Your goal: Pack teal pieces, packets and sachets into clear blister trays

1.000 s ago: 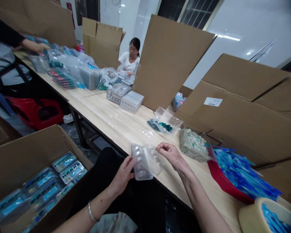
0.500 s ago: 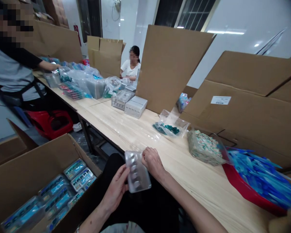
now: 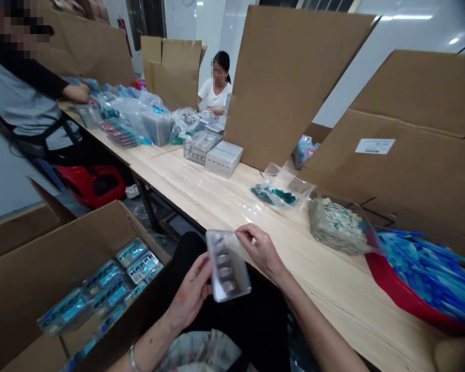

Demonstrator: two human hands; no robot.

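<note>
I hold a clear plastic blister tray (image 3: 227, 266) over my lap at the front edge of the wooden table (image 3: 294, 268). My left hand (image 3: 191, 289) grips its left side, fingers curled on the edge. My right hand (image 3: 260, 249) pinches its upper right corner. The tray has a row of moulded pockets and looks folded shut. More clear plastic sheets (image 3: 232, 206) lie on the table just beyond my hands.
A carton (image 3: 42, 279) at my left holds several packed blue blister packs (image 3: 112, 289). On my right are a bag of small pale pieces (image 3: 339, 225), a red tray (image 3: 399, 297) of blue parts and a bag of green parts (image 3: 277, 195). Upright cardboard boxes (image 3: 391, 170) line the table's far side. Two other people work further along.
One second ago the tray lay open between my hands; my right hand closed it, and now pinches its top corner. The view has shifted slightly.
</note>
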